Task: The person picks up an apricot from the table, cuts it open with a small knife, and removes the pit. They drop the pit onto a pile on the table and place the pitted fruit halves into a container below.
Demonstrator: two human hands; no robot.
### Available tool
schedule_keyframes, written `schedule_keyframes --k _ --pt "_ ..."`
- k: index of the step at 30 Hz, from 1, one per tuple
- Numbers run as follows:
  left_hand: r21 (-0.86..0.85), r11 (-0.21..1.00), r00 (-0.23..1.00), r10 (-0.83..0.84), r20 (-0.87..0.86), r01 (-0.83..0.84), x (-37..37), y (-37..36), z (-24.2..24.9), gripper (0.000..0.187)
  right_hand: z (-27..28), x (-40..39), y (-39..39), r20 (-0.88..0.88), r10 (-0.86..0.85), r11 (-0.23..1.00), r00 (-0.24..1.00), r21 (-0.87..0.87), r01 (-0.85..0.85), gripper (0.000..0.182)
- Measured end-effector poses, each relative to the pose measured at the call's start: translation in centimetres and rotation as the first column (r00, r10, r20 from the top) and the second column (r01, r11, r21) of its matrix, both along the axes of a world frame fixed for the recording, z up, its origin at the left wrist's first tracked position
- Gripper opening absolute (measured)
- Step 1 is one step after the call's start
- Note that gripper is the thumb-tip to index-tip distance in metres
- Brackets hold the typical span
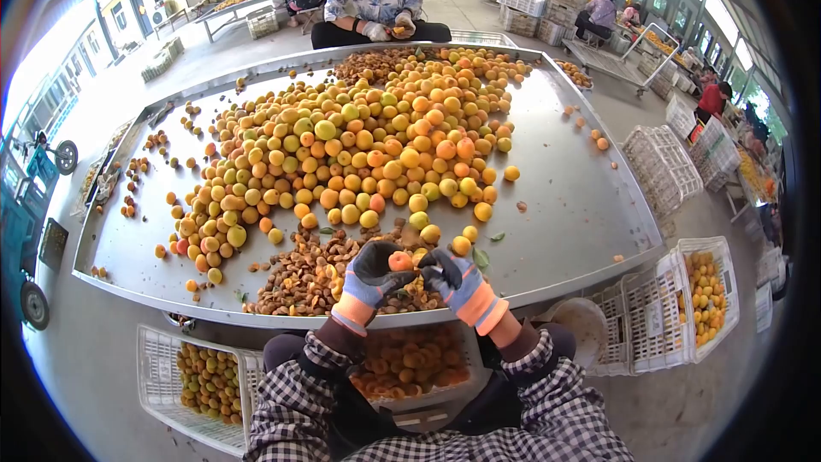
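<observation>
My left hand [368, 281], in a grey and black work glove with an orange cuff, curls around an orange apricot [399, 261] above the table's near edge. Close to its right side is my right hand [460, 284], gloved alike, fingers drawn together and pointing toward the apricot. What those fingers pinch, if anything, is too small to make out. Beneath and left of my hands lies a heap of brown apricot pits [299, 278]. A large pile of whole apricots [342, 145] spreads beyond it. Below the edge, between my knees, a crate holds opened apricots [410, 364].
The metal table [573, 197] has a raised rim. Crates of apricots stand at left [158, 368] and right [723, 274], beside a pale bucket [581, 325]. Across the table a gloved person [376, 0] handles fruit. Other people and stacked crates [663, 167] are farther off.
</observation>
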State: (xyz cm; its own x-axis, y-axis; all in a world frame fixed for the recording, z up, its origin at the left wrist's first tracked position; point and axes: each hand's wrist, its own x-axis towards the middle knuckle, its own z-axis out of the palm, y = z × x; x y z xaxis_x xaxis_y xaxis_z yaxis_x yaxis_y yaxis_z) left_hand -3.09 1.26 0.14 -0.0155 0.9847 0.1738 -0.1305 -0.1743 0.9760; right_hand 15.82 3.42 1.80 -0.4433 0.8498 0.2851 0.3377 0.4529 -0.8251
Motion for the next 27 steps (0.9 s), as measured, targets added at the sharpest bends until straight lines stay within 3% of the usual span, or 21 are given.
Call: schedule_keyframes --k 1,2,6,12,17,21,24,27 --pt "-0.055 0.997 0.987 -0.036 0.158 0.045 -0.2 0.1 0.1 0.049 0.0 -0.2 -0.3 -0.030 0.065 0.996 0.997 -0.054 -0.067 0.013" --pt "-0.079 0.995 0.985 -0.047 0.169 0.061 -0.3 0.2 0.2 0.052 0.0 -0.5 -0.5 0.017 0.112 0.993 0.994 0.021 -0.113 0.019" --pt "-0.023 0.991 0.977 -0.123 0.176 0.129 -0.6 0.3 0.7 0.048 -0.1 -0.5 -1.3 0.036 0.162 0.987 0.986 0.021 -0.162 0.031" --pt "-0.073 0.983 0.981 -0.158 0.111 0.166 -1.1 -0.3 1.8 0.036 -0.5 -0.7 -1.1 0.036 0.197 0.980 0.980 -0.013 -0.197 0.031" --pt "0.036 0.996 0.986 -0.076 -0.149 0.082 -1.3 -0.4 1.7 0.034 -0.6 -1.5 -1.1 -0.049 0.234 0.972 0.971 0.016 -0.233 0.028" --pt "0.018 0.998 0.988 -0.058 -0.141 0.062 -1.1 -0.9 2.1 0.033 -1.3 -1.8 -1.0 -0.093 0.265 0.954 0.960 -0.121 -0.275 0.027" --pt "0.038 0.997 0.990 -0.068 -0.123 0.073 -1.0 -1.1 2.2 0.031 -1.8 -1.8 -1.1 -0.007 0.264 0.961 0.965 -0.086 -0.264 0.029" --pt "0.047 0.996 0.989 -0.070 -0.128 0.076 -0.9 -1.1 1.9 0.032 -2.2 -2.0 -1.0 -0.028 0.263 0.964 0.964 -0.034 -0.264 0.028"
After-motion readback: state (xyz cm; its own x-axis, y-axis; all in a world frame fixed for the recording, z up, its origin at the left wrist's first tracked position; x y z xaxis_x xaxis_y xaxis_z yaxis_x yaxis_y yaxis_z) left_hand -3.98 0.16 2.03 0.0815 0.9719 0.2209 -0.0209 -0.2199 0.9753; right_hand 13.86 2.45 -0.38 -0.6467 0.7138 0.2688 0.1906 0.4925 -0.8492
